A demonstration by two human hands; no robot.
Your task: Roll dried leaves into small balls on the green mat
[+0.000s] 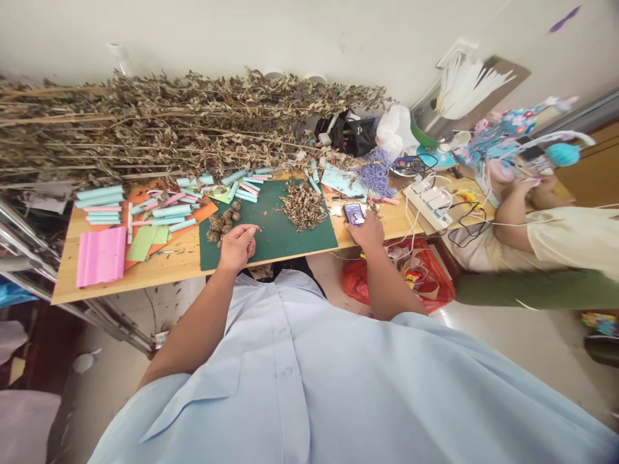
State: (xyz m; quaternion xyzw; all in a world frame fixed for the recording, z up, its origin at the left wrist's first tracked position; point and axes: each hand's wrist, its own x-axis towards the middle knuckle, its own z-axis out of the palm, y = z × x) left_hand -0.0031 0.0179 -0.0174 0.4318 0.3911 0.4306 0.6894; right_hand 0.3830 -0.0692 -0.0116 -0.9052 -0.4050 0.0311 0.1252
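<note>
My left hand [236,248] is closed in a pinch over the left part of a dark green mat [271,243]. A tiny brown bit shows by its fingertips, too small to name. Right beside this hand sits a cluster of brown, crumpled balls [222,222]. A loose heap of dried leaves [304,206] lies on the mat's right side. My right hand [369,231] grips a smartphone [355,215] at the table's front edge, right of the mat. The phone's screen is lit and faces up.
Long dried leafy stalks [184,129] fill the table's back. Rolled blue and pink paper [99,205] and a pink sheet [100,256] lie left. Purple yarn [376,173], a power strip [430,201] and cables are right. A red bag [355,277] sits below; another person's arm [515,219] is far right.
</note>
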